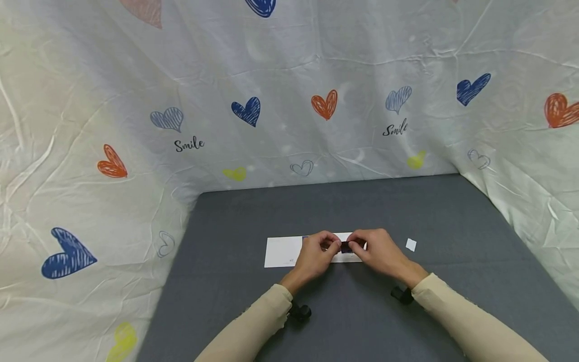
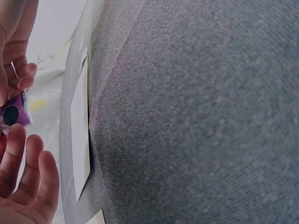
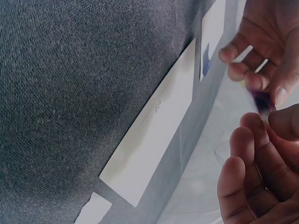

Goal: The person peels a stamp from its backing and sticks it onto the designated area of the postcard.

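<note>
Both hands meet over white paper cards at the middle of the table. A small purple packet [image 2: 10, 114] with a dark round spot on its face is stretched between them, above the cards. My left hand [image 1: 315, 255] pinches one end between thumb and fingertips. From the other side, my right hand [image 1: 379, 253] pinches the opposite end, its outer fingers loosely bent. In the head view the packet [image 1: 346, 247] looks nearly black. Below it lies one white card [image 3: 152, 123] with faint small print; beside that is a second white card [image 1: 283, 252] with a blue patch.
A small white scrap of paper [image 1: 410, 245] lies right of the cards. Dark grey cloth [image 1: 235, 317] covers the table. A pale curtain [image 1: 280, 65] printed with hearts hangs behind and at the sides. Dark wrist cameras [image 1: 300, 311] sit under the sleeves.
</note>
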### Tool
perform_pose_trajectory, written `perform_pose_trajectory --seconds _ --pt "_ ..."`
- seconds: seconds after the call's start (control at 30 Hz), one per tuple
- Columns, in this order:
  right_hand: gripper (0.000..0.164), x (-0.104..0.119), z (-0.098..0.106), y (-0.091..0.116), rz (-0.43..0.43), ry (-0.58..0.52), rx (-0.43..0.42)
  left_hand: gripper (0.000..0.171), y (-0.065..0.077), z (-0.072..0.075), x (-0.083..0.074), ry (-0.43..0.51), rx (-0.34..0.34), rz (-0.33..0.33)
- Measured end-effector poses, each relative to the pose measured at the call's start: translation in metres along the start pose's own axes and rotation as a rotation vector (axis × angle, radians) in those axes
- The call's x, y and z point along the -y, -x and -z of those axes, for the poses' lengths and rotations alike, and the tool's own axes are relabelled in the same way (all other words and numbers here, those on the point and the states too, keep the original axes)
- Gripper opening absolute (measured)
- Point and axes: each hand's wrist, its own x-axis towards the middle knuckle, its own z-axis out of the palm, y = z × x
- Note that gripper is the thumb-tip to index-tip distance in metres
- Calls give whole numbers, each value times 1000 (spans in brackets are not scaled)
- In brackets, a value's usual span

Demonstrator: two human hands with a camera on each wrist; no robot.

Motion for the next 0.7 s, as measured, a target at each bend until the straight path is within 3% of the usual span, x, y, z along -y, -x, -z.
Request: perform_pose_trajectory --seconds 0.7 --pt "6 -3 5 -3 -18 14 5 11 -6 0 -3 -39 8 -17"
